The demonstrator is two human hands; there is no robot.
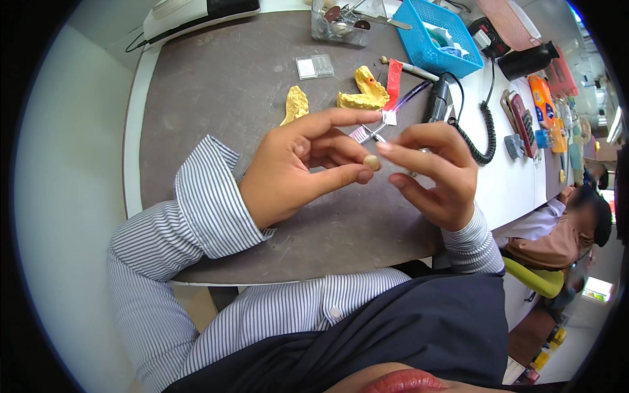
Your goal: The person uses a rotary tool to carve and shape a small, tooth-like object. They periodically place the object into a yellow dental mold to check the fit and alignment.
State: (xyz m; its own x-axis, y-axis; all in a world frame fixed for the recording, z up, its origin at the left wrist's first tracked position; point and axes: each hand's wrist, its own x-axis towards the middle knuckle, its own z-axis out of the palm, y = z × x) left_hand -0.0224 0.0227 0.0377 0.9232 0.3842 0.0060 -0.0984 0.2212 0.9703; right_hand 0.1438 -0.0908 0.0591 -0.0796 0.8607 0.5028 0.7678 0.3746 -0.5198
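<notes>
Between the thumb and fingers of my left hand (295, 160) is a small tooth-coloured dental crown (371, 162). My right hand (436, 170) hovers just to its right, thumb and fingers apart. Something small and shiny shows among the right fingers; I cannot make out what it is. Beyond the hands lie a yellow dental cast (367, 92) and a smaller yellow cast piece (297, 103). A red strip (394, 84) rests against the larger cast. A thin tool and a small pink-and-white label are partly hidden behind my fingers.
On the brown bench mat (216, 85) sits a small clear case (315, 66). Farther back are a clear box (347, 29) of tools and discs and a blue basket (429, 39). A black handpiece (439, 98) with coiled cord (488, 141) lies right. A person (557, 229) sits far right.
</notes>
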